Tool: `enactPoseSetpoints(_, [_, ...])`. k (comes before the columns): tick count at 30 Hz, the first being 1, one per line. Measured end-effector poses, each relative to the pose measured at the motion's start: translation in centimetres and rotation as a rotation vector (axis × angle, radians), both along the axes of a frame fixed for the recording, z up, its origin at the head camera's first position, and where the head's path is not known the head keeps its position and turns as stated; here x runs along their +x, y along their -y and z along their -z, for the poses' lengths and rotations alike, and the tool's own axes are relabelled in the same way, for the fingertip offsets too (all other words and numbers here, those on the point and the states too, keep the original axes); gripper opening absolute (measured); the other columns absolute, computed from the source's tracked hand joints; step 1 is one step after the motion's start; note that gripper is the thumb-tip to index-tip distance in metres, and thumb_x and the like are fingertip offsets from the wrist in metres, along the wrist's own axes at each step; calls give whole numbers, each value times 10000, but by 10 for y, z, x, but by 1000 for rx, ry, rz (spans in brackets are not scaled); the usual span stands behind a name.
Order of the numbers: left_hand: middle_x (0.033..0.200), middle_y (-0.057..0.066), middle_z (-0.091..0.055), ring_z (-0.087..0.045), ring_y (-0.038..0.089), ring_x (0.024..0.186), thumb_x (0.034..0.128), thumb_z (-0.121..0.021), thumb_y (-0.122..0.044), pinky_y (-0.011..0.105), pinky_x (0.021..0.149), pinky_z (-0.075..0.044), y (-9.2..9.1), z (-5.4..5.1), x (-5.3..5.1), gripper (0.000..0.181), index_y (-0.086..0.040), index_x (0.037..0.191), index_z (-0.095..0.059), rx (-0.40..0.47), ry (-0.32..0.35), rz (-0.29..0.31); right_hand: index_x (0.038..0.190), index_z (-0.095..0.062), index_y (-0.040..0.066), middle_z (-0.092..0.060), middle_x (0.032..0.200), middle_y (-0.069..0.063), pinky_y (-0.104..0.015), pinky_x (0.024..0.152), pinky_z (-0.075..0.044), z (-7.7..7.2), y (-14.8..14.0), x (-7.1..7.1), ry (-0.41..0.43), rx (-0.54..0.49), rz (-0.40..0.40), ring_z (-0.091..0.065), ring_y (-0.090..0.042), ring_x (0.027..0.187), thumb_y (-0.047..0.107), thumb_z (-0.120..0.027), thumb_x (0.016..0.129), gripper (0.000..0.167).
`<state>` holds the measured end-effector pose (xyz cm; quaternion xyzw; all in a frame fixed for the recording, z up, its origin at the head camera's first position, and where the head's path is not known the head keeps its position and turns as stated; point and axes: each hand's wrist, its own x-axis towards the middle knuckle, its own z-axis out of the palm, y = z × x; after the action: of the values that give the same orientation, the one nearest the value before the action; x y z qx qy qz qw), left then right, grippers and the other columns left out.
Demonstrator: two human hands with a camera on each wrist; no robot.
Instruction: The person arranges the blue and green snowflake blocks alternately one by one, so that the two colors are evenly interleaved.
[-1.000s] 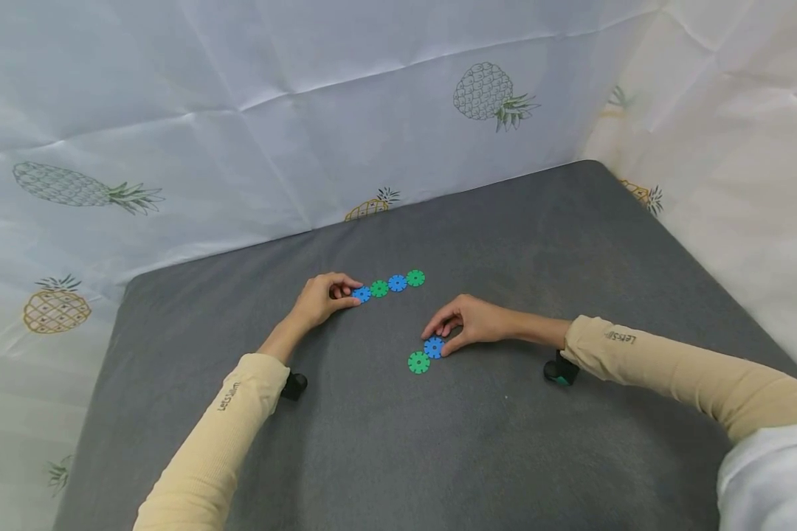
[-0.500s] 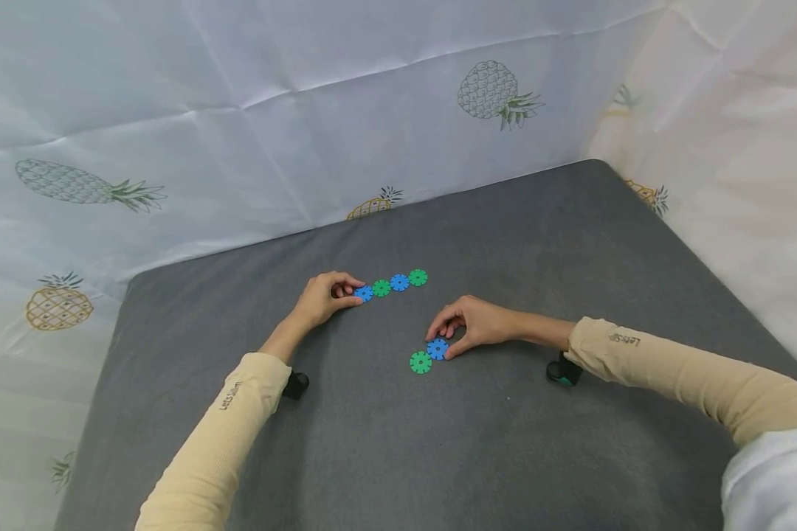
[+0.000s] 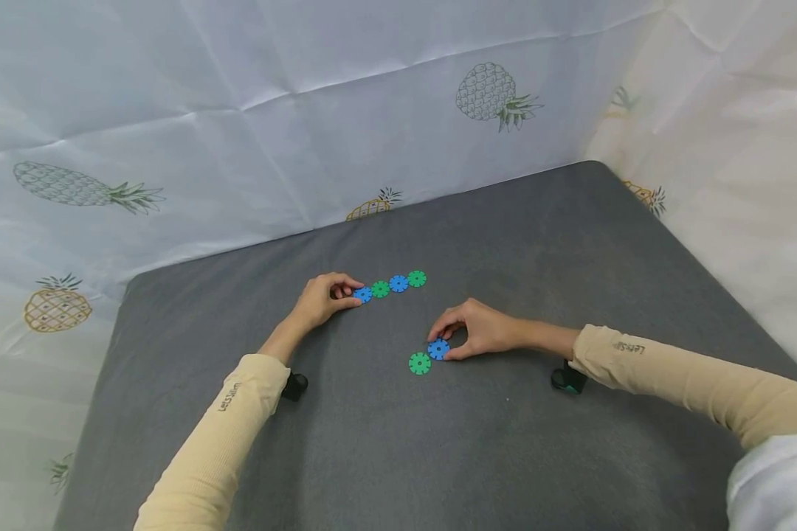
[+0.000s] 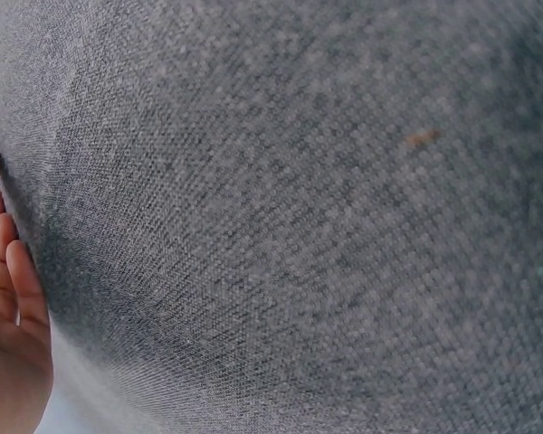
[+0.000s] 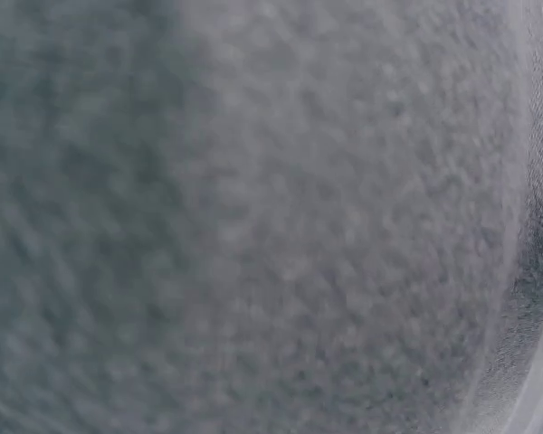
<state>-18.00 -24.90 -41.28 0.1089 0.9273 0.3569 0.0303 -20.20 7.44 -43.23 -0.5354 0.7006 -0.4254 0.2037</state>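
In the head view, a row of notched plastic discs lies on the grey table. Its left end is a blue disc (image 3: 363, 295), pinched at the edge by the thumb and index finger of my left hand (image 3: 323, 299). Rightward follow a green disc (image 3: 380, 289), another blue disc (image 3: 398, 283) and another green disc (image 3: 416, 279). Nearer me, my right hand (image 3: 481, 328) holds a separate blue disc (image 3: 439, 349) between thumb and fingertip. A green disc (image 3: 420, 363) lies at its lower left. The left wrist view catches part of the left hand (image 4: 14, 298); the right wrist view shows no hand.
The grey cloth-covered table (image 3: 385, 450) extends around both hands. White curtains with pineapple prints (image 3: 239, 147) hang along its back and sides. Black wrist cameras sit under the left cuff (image 3: 295, 386) and the right cuff (image 3: 567, 378).
The right hand and its blue disc have shifted slightly right, and the gap to the nearby green disc has widened a little. The left hand and the row stay nearly still.
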Motion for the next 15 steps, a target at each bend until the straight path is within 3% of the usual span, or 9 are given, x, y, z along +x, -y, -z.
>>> enactPoseSetpoints(6, [852,71,-608,-512,185,715,831,-760,-123,286,638,-385,-1,-1,1,241,-57,1061,-735,-4,-1,-6,1080,-690,-23,-677,1074,-125,-290,840,-520,-9,-3,5,152,-45,63,-658,-213,989,28,-770,801,295])
enactPoseSetpoints(15, [852,62,-605,-509,176,712,828,-762,-121,277,628,-378,-1,-1,1,247,-54,1064,-732,-10,1,-8,1090,-691,-33,-688,1064,-137,-300,848,-517,-8,-11,-7,234,-110,214,-672,-245,965,20,-772,792,313])
